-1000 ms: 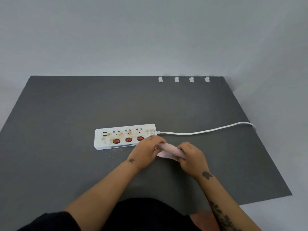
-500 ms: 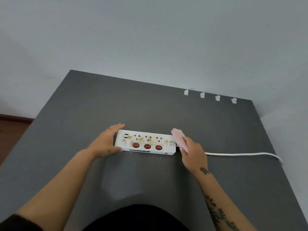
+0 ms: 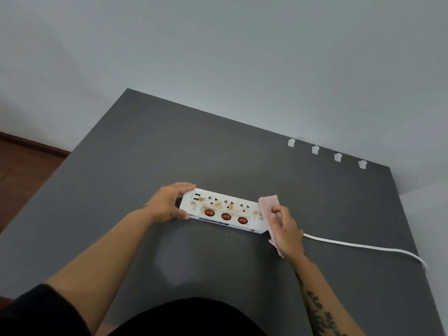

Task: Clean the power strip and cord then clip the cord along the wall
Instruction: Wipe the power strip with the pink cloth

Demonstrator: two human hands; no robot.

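A white power strip [image 3: 224, 210] with three red switches lies on the dark grey table [image 3: 145, 154], its top dusted with brown crumbs. My left hand [image 3: 167, 202] grips its left end, thumb at the near side and fingers over the far edge. My right hand [image 3: 286, 231] holds a folded pink cloth [image 3: 268, 204] against the strip's right end. The white cord [image 3: 363, 247] runs from under my right hand to the table's right edge. Several white cord clips [image 3: 315, 149] sit in a row where the table meets the wall.
Brown crumbs [image 3: 218, 232] are scattered on the table just in front of the strip. A pale wall [image 3: 242, 57] rises behind the table. Wooden floor [image 3: 21, 170] shows at the left, beyond the table's edge.
Both hands left off folding the cloth. My left hand moved to the strip's left end and gripped it; my right hand brought the cloth to the right end. The view shifted right.
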